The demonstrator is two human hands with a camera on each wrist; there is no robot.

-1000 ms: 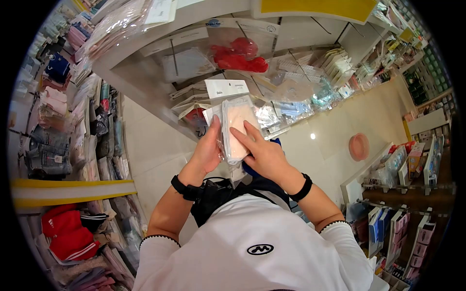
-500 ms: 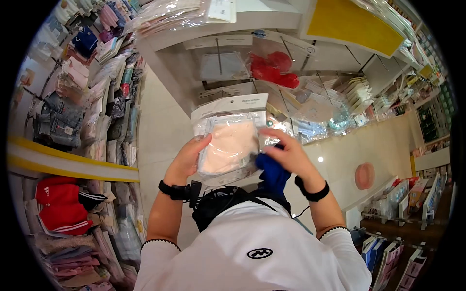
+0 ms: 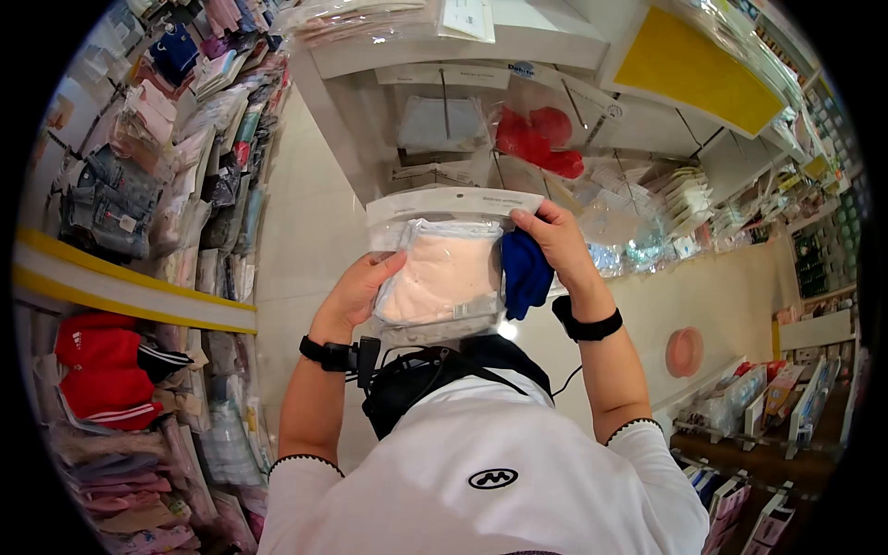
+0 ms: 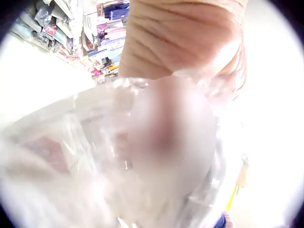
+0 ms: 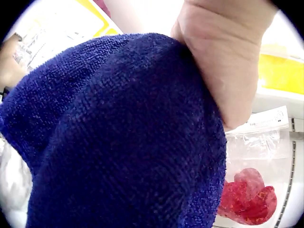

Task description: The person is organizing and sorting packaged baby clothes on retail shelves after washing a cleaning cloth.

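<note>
A clear plastic package (image 3: 442, 277) with folded peach fabric and pale blue edging lies spread out in front of the body in the head view. My left hand (image 3: 357, 289) grips its left side, thumb over the front. At the package's upper right corner, my right hand (image 3: 559, 242) pinches the white header strip (image 3: 462, 202). A dark blue terry cloth (image 3: 525, 276) hangs from the right hand, beside the package, and fills much of the right wrist view (image 5: 128, 128). Crinkled plastic (image 4: 90, 123) appears in the left wrist view, partly behind a blurred round patch.
A display shelf (image 3: 347, 139) ahead has bagged goods on hooks, among them a red item (image 3: 539, 139). Stacked clothes (image 3: 106, 370) line the left side. A round pink object (image 3: 684, 351) is on the floor at right, near a rack of packets (image 3: 768, 398).
The right hand has left the front of the package and now holds its upper right corner. The package has opened out wider and flatter. More of the blue cloth shows under the right hand.
</note>
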